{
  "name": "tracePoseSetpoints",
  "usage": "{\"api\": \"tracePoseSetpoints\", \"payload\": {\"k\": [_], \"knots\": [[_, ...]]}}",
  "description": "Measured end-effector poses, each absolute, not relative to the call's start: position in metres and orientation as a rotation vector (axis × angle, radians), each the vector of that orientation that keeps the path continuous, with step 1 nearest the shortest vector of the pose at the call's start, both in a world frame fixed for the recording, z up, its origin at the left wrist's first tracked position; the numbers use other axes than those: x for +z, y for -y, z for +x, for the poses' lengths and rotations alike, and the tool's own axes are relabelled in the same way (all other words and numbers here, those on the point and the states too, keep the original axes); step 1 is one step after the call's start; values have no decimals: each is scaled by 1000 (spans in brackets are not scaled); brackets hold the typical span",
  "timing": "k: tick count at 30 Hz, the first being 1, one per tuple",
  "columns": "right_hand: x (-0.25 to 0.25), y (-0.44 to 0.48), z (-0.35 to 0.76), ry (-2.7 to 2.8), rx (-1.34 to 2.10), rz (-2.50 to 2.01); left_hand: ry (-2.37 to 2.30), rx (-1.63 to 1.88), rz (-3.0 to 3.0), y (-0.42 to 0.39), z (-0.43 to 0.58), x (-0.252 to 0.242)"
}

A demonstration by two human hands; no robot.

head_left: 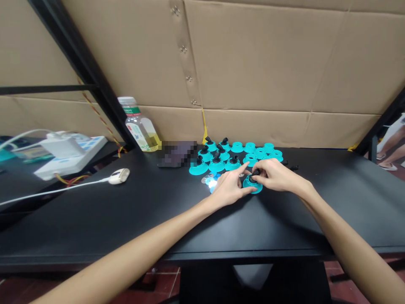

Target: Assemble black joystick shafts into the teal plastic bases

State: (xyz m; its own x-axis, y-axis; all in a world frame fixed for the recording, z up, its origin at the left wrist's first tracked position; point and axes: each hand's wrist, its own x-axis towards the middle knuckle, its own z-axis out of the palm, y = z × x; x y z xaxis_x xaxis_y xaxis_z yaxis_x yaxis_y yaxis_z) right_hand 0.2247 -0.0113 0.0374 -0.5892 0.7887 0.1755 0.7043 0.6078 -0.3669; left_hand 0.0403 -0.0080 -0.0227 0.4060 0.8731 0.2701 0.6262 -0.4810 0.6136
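Note:
My left hand (228, 186) steadies a turquoise flared plastic base (253, 188) on the table, thumb at its near edge and index finger on the far side. My right hand (276, 174) pinches a black knob-like piece (254, 174) at the top centre of that same base. Behind the hands stand several turquoise bases (217, 164) with black pieces sticking up from them. To their right are several turquoise bases (249, 147) with open centres. Small clear and blue discs (209, 180) lie beside my left hand, partly covered by it. Loose black pieces (294, 168) lie beyond my right hand.
A labelled bottle (141, 128) stands at the back left, near a dark blurred-out object (179, 154). A white cable with a pale plug-like end (119, 176) crosses the black table (133, 219). A power strip (71, 156) sits further left. Cardboard (259, 59) walls the back.

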Motion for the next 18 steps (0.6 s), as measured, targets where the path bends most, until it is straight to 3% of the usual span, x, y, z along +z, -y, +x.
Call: {"api": "tracePoseSetpoints", "payload": {"k": [13,18], "knots": [[34,13,215,2610,-99,-1429,-1262,821,2205,8,41,-22],[34,13,216,2610,-17,-1398,-1267,828,2201,7,40,-23]]}}
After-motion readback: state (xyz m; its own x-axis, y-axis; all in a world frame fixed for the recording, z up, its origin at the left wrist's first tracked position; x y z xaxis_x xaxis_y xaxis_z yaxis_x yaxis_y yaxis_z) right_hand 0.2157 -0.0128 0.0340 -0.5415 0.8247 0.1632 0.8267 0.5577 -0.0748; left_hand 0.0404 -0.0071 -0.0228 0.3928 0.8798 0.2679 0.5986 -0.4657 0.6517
